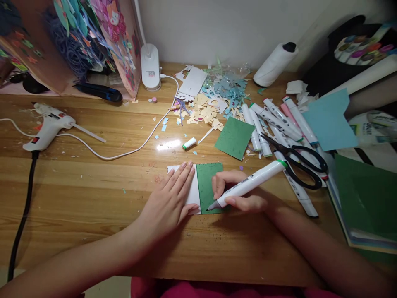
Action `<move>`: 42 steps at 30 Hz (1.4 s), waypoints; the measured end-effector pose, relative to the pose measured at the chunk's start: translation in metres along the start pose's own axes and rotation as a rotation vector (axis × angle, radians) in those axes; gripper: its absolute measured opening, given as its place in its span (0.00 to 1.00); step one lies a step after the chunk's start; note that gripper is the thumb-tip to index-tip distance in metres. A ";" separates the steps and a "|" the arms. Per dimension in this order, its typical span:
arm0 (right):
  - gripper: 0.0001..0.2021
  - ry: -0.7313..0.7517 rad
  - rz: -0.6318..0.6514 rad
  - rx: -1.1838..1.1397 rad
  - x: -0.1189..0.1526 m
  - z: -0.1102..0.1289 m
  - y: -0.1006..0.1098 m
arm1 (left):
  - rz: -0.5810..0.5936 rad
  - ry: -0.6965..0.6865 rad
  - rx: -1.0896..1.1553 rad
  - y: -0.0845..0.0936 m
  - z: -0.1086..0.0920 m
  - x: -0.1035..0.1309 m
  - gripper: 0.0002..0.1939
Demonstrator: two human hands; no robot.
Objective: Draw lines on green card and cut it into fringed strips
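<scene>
My left hand (pixel 170 198) lies flat with its fingers stretched out, pressing on a white piece of paper (pixel 192 190). Beside it, along one straight edge, is a green piece of paper (pixel 208 182). My right hand (pixel 242 192) grips a white marker (pixel 252 180) with a green end, its grey nib pointing down at the lower part of the green piece. Whether the nib touches the paper I cannot tell. A small marker cap (pixel 189 143) with a green band lies just beyond the papers. Another green square (pixel 235 138) rests farther back on the right.
Black-handled scissors (pixel 297 159) lie over several markers (pixel 279 122) at the right. Paper scraps (pixel 214 99) are heaped near the wall. A hot glue gun (pixel 51 126), a white cable (pixel 136 153) and a lamp base (pixel 150 68) occupy the left and back. Green sheets (pixel 366 198) are stacked right.
</scene>
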State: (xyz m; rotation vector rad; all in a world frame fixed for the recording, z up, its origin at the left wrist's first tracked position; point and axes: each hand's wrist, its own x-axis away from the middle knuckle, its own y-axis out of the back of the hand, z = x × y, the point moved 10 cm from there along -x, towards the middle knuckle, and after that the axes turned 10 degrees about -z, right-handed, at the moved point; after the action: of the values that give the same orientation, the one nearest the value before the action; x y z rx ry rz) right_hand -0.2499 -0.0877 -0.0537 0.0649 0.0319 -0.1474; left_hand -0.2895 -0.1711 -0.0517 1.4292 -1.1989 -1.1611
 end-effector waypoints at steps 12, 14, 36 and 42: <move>0.14 -0.023 0.016 -0.102 0.001 -0.001 0.000 | -0.004 0.041 0.098 -0.003 -0.002 -0.004 0.34; 0.13 -0.012 -0.003 -0.121 0.000 0.001 0.002 | -0.004 0.052 0.103 -0.005 -0.003 -0.005 0.34; 0.02 -0.027 -0.572 0.317 -0.001 0.003 0.045 | -0.028 0.082 0.092 -0.007 -0.004 -0.004 0.36; 0.02 -0.040 -0.567 0.366 -0.001 0.002 0.044 | -0.029 0.087 0.100 -0.007 -0.002 -0.005 0.36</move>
State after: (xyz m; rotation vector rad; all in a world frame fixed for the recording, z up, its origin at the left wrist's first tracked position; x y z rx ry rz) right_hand -0.2444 -0.0448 -0.0485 0.4189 -0.0177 -0.7207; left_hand -0.2867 -0.1656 -0.0578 1.5612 -1.1934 -1.0602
